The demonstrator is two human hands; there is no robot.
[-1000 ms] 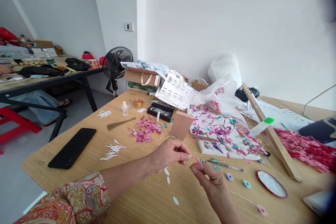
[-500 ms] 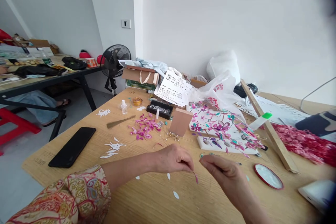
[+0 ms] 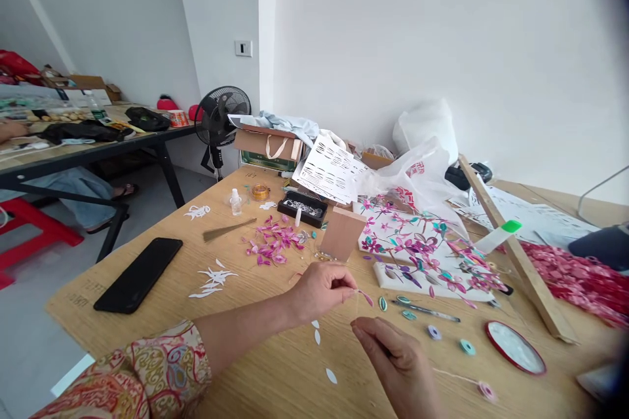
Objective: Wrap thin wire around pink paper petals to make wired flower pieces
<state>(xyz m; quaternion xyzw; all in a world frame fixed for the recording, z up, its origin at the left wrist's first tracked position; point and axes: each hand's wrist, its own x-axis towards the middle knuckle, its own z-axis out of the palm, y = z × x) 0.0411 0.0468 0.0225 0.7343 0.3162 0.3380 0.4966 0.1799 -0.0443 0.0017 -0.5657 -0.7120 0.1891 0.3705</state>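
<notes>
Over wooden table (image 3: 275,366), left hand (image 3: 319,288) pinches slim pink petal (image 3: 366,298); right hand (image 3: 398,357) loosely curled.

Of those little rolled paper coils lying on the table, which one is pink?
The pink coil nearest the table's front edge, right of the right hand. The purple coil and teal coil lie farther back.

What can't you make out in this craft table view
Head view:
- Right hand: wrist cut off by the bottom edge.
- Pink petal in the left hand: too small to tell how it is pinched.
- Right table edge: blurred by a dark smear.
</notes>
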